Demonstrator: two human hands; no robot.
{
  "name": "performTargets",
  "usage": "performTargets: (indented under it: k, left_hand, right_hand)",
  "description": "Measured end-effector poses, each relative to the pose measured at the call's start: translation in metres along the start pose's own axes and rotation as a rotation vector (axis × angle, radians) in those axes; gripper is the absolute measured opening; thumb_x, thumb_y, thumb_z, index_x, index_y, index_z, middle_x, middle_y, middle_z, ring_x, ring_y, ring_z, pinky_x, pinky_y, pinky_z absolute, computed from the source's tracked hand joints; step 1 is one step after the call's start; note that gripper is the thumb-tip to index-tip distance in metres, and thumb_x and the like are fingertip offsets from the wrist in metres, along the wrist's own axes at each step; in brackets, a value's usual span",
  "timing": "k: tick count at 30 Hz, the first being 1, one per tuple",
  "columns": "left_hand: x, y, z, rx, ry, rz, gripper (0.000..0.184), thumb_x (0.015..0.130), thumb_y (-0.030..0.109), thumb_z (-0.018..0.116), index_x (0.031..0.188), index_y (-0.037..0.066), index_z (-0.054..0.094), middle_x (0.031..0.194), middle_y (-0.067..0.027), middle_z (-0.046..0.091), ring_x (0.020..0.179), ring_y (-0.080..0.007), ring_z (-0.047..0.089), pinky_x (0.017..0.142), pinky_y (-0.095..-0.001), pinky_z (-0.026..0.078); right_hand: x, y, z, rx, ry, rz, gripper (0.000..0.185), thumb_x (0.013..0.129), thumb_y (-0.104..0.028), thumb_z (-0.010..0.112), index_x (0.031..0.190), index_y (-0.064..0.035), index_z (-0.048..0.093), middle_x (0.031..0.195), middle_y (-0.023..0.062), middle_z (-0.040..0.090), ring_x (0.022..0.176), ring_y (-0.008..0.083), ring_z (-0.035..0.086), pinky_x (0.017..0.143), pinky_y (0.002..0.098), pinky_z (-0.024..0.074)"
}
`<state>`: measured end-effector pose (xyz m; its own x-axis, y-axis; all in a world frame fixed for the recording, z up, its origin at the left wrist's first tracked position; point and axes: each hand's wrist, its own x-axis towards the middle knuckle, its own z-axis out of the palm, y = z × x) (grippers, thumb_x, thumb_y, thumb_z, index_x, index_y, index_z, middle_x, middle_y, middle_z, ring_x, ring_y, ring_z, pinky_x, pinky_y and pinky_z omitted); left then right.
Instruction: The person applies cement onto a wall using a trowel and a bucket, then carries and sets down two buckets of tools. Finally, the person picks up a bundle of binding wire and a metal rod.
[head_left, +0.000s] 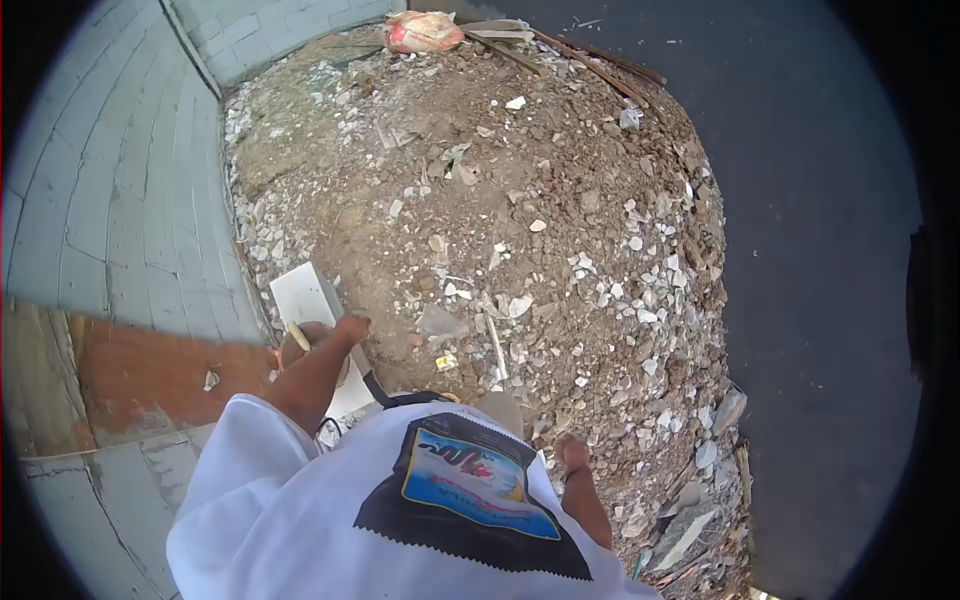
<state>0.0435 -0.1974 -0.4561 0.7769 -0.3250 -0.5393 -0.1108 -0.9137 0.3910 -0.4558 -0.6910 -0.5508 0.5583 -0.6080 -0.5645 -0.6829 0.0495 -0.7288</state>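
My left hand [351, 328] is closed in a fist beside the right edge of a long white block [302, 287]. What it holds, if anything, I cannot make out. Partly under my left forearm, a round brownish tool or dish [318, 331] lies over the block, and a pale wooden handle [298, 336] sticks out there. A dark strap [375, 388] runs from the block's side toward my waist. Low on the other side, my right hand [572, 453] has its fingers curled in above the rubble. Any thing inside it is hidden.
Uneven soil with broken white chips [560, 300] fills the middle. Grey block walls [120, 200] and a reddish-brown panel [150, 370] stand at left. A stained sack [424, 32] and wood strips [590, 62] lie at the far end. A dark flat surface [820, 300] borders the right.
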Motion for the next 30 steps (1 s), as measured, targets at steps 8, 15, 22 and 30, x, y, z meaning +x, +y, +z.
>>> performTargets:
  k: [8, 15, 22, 30]
  left_hand:
    - [0.032, -0.113, 0.013, -0.481, 0.268, -0.117, 0.036, 0.091, 0.031, 0.056, 0.106, 0.001, 0.068, 0.091, -0.0204, 0.07, 0.084, -0.0338, 0.069, 0.079, -0.046, 0.053]
    - [0.152, -0.071, -0.089, -1.203, 0.151, -0.478, 0.038, 0.097, 0.031, 0.052, 0.125, 0.006, 0.06, 0.103, -0.0083, 0.065, 0.084, -0.022, 0.063, 0.072, -0.0412, 0.053]
    - [0.203, -0.062, -0.2, -1.06, -0.098, -0.736, 0.038, 0.098, 0.031, 0.052, 0.126, 0.007, 0.059, 0.107, -0.0093, 0.064, 0.091, -0.0234, 0.062, 0.082, -0.0423, 0.051]
    - [0.207, -0.151, -0.237, -1.516, 0.458, -0.889, 0.04, 0.097, 0.032, 0.051, 0.13, 0.011, 0.055, 0.11, -0.0099, 0.065, 0.09, -0.0238, 0.064, 0.081, -0.0441, 0.051]
  right_hand:
    - [0.141, -0.27, 0.084, -0.069, -0.288, -0.159, 0.024, 0.091, -0.019, 0.054, 0.109, -0.0054, 0.063, 0.092, 0.0116, 0.068, 0.072, 0.0229, 0.066, 0.059, 0.0329, 0.053]
    - [0.271, -0.276, 0.174, -1.041, -0.72, -0.556, 0.02, 0.096, -0.019, 0.05, 0.102, -0.0068, 0.064, 0.081, 0.014, 0.064, 0.07, 0.0212, 0.065, 0.053, 0.0382, 0.0522]
    - [0.393, -0.413, 0.275, -0.129, -0.733, 0.366, 0.029, 0.09, -0.029, 0.043, 0.101, -0.007, 0.058, 0.108, 0.0213, 0.064, 0.106, 0.0472, 0.057, 0.076, 0.0636, 0.0521]
    - [0.518, -0.698, 0.518, -1.354, -0.572, -1.001, 0.015, 0.083, -0.019, 0.064, 0.087, -0.0054, 0.067, 0.088, 0.016, 0.069, 0.087, 0.0325, 0.068, 0.077, 0.0445, 0.0549]
